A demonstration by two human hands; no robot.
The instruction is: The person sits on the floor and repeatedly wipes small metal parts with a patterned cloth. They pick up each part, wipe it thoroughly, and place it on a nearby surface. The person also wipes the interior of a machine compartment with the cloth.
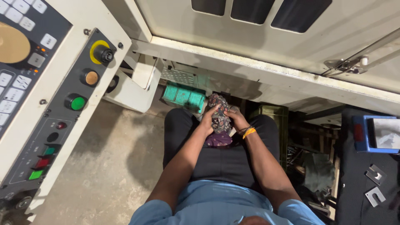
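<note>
clutching patterned cloth bundle point(218, 114) | left hand point(208, 118) grip clamped on it | right hand point(236, 118) likewise | forearms converging

This is a machine workshop. A machine control panel point(50, 100) carries push buttons and a green button point(77, 103), the concrete floor point(112, 166) is stained, and metal brackets point(375, 185) lie on a dark bench.
</note>
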